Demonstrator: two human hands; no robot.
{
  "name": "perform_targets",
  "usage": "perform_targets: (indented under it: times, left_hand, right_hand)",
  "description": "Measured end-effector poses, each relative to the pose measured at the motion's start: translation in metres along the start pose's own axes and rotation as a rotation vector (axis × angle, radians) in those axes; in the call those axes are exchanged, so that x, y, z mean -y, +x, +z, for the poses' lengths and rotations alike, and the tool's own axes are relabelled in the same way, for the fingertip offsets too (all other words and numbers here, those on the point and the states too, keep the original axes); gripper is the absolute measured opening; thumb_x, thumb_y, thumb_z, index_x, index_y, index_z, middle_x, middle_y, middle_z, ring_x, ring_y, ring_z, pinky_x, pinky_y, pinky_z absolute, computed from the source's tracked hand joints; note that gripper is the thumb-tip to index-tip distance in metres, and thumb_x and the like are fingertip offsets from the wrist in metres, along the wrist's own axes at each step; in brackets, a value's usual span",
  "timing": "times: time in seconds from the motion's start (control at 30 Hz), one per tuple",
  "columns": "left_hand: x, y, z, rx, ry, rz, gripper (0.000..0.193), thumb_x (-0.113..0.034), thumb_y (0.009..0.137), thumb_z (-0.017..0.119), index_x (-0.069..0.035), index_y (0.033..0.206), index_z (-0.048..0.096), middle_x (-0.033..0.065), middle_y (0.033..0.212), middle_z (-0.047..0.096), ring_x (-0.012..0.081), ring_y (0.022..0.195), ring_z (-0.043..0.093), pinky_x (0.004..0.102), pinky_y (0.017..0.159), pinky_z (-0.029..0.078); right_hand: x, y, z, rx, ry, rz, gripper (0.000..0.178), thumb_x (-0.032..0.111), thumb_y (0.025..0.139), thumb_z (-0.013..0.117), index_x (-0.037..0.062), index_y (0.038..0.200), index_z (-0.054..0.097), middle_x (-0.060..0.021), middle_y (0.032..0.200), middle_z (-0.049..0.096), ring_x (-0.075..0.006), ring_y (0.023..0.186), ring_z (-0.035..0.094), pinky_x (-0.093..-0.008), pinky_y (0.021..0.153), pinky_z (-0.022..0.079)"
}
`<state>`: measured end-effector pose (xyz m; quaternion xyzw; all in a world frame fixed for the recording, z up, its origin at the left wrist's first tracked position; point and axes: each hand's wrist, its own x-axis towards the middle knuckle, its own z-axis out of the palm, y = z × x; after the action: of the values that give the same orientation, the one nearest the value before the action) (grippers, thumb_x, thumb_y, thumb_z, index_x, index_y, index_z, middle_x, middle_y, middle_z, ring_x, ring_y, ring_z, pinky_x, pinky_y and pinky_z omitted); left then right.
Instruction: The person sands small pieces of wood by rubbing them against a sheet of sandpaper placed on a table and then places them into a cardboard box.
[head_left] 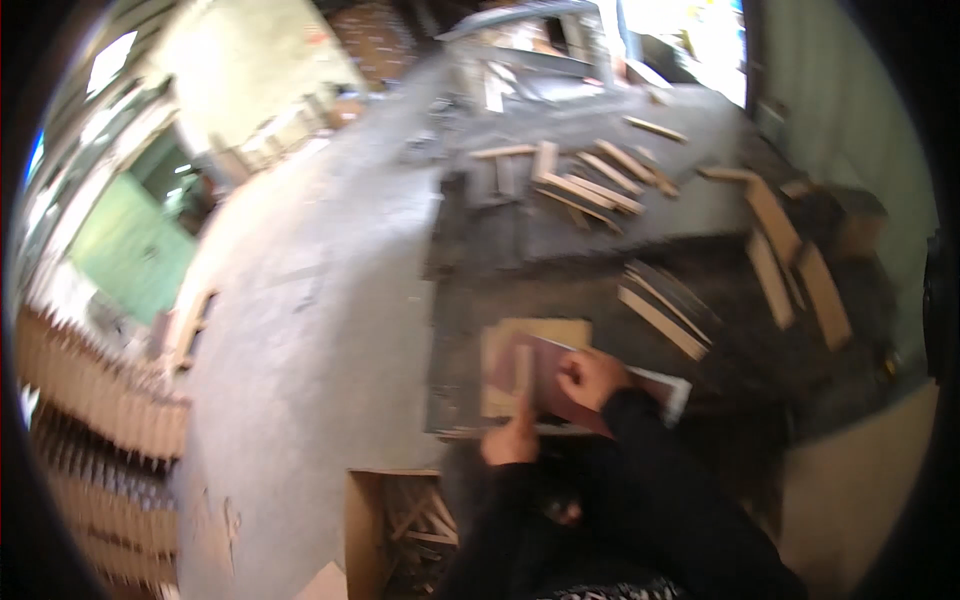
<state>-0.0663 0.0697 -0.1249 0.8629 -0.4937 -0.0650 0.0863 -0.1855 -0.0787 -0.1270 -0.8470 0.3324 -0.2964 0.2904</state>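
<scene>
At the near edge of a dark worktable (465, 385), my left hand (512, 437) is closed around the lower end of a short, pale wooden strip (524, 367). The strip points away from me over a reddish-brown sheet (547, 372). My right hand (592, 378) rests on the right part of that sheet with its fingers curled; blur hides whether anything is pinched in them. Beneath the sheet lies a tan board (560, 330). Something flat with a white edge (678, 398) sticks out past my right wrist.
Several wooden strips (665, 322) lie beyond my right hand, with more slats (600, 190) farther back and longer pieces (825, 295) at the right. A cardboard box (365, 535) of wood scraps stands below left. Stacked brown pieces (100, 390) line the far left.
</scene>
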Motion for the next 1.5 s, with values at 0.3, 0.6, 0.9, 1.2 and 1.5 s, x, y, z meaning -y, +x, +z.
perform_targets:
  times: [0.3,0.6,0.9,1.2,1.5]
  left_hand:
    - [-0.015,0.036,0.048,-0.253,-0.033,0.129,0.049,-0.023,0.082,0.049,-0.025,0.129,0.036,0.0151,0.058,0.058,0.0283,0.043,0.053,0.0417,0.038,0.040]
    - [-0.004,0.110,-0.001,-0.363,0.140,0.062,0.039,-0.035,0.084,0.049,-0.012,0.115,0.048,0.0107,0.051,0.052,0.0264,0.042,0.054,0.0404,0.040,0.040]
    - [-0.019,0.046,-0.003,-0.345,0.090,0.182,0.026,-0.029,0.075,0.061,-0.014,0.096,0.058,0.0125,0.076,0.058,0.0335,0.063,0.057,0.0446,0.056,0.045]
    - [-0.027,0.043,0.002,-0.379,-0.027,0.218,0.021,-0.023,0.071,0.064,-0.008,0.081,0.054,0.0122,0.072,0.057,0.0362,0.060,0.056,0.0451,0.053,0.044]
    - [-0.017,0.054,0.040,-0.423,0.078,0.381,0.030,-0.027,0.076,0.060,-0.005,0.094,0.052,0.0111,0.070,0.060,0.0308,0.056,0.058,0.0422,0.049,0.046]
  right_hand:
    - [-0.026,-0.007,-0.008,-0.035,0.011,0.102,0.017,0.021,0.069,0.066,0.0100,0.079,0.058,-0.0081,0.076,0.059,-0.0251,0.069,0.059,-0.0349,0.061,0.048]
    - [-0.025,-0.007,0.000,-0.050,0.026,0.015,0.020,0.025,0.072,0.065,0.0109,0.084,0.058,-0.0079,0.081,0.060,-0.0243,0.073,0.060,-0.0358,0.064,0.048]
    - [-0.015,-0.007,-0.001,-0.007,0.023,0.033,0.024,0.026,0.071,0.065,0.0094,0.086,0.059,-0.0084,0.082,0.060,-0.0240,0.075,0.060,-0.0354,0.066,0.048]
    - [-0.010,-0.003,-0.004,0.038,-0.011,0.075,0.024,0.027,0.072,0.064,0.0089,0.087,0.059,-0.0090,0.081,0.060,-0.0250,0.075,0.059,-0.0357,0.067,0.048]
    - [-0.016,-0.007,-0.005,-0.019,0.005,0.030,0.023,0.026,0.073,0.064,0.0096,0.089,0.059,-0.0097,0.082,0.061,-0.0253,0.077,0.059,-0.0356,0.067,0.047]
